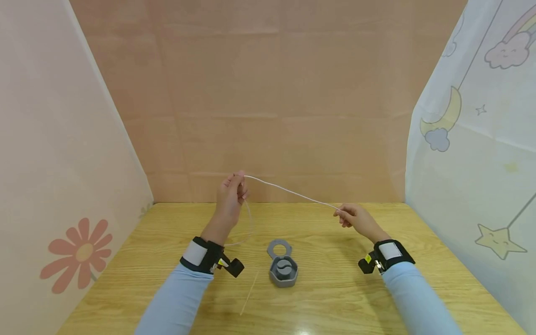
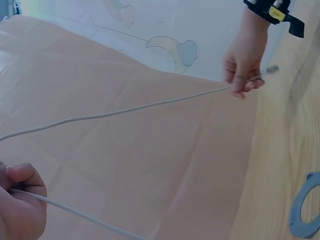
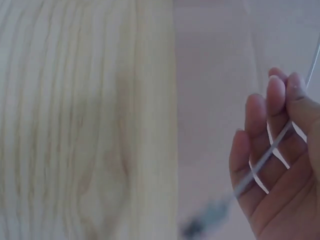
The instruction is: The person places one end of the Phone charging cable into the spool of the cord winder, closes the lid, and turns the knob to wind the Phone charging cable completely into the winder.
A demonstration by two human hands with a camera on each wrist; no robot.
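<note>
A thin white cord (image 1: 289, 190) (light, limp, probably slippery) spans both hands: left hand (image 1: 231, 195) pinches it raised, right hand (image 1: 356, 218) pinches near its end, above the wooden desk (image 1: 377, 298).

Wooden table (image 1: 377, 298), seemingly fabric-draped walls (image 1: 293, 93)

Thin white cable (image 1: 289, 190): stretched taut in mid-air at frame centre, sloping down to the right; slack tail drooping from upper left end toward lower centre.
</note>
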